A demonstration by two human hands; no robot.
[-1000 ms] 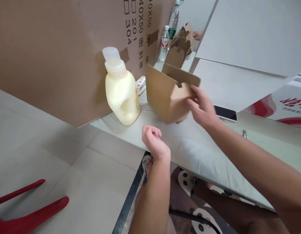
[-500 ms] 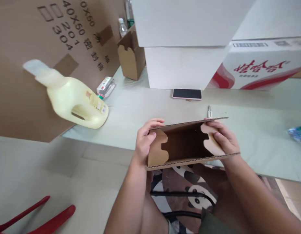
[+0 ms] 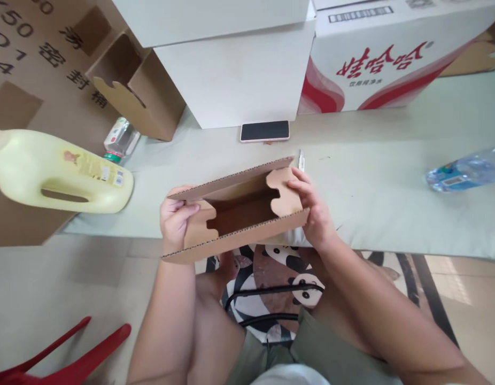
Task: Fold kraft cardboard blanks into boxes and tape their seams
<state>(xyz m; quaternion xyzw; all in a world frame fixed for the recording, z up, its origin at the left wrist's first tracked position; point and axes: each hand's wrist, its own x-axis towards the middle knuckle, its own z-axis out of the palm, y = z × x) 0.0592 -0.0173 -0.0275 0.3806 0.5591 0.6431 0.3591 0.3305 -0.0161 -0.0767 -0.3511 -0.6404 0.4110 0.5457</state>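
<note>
A small brown cardboard box [image 3: 231, 240] is held up at the table's front edge, its open top facing me. My left hand [image 3: 176, 218] grips its left end, the thumb over the notched left flap [image 3: 199, 222] and the fingers behind. At the other end my right hand [image 3: 314, 208] holds the box wall, with fingertips bent over the right notched flap [image 3: 283, 192]. Both end flaps lean inward over the dark interior, while the long side walls stand apart. A slim silver item [image 3: 301, 159] lies on the table just behind the right hand.
On the table [image 3: 368, 160] are a phone [image 3: 265, 131], white cartons [image 3: 235, 85], a second brown box [image 3: 159, 101], a yellowish jug [image 3: 87, 182], and a water bottle [image 3: 468, 170]. Red chair legs [image 3: 99, 353] stand on the floor at lower left.
My view has swung to the right, so the scene sits further left. The box is now more tilted, its right end higher, with its long sides spread wider. Both hands keep hold of it.
</note>
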